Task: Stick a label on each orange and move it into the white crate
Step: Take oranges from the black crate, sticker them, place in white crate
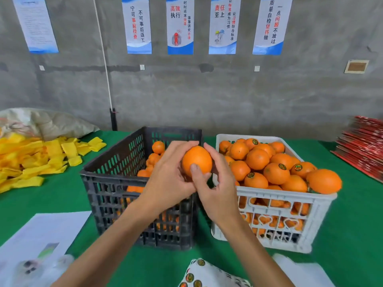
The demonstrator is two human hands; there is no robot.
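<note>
Green-clothed table (62, 195), concrete wall behind | left hand (165, 181) cups orange (196, 160) above black crate (116, 179) | right hand (215, 183) thumb presses its front | step: labelling, label unseen | next: set into heaped white crate (319, 204), likely roll-off.

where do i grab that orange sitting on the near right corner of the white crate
Cup the big round orange around its widest middle, coming from above and the right: it perches on the white plastic crate's corner rim, other oranges crowd its left.
</note>
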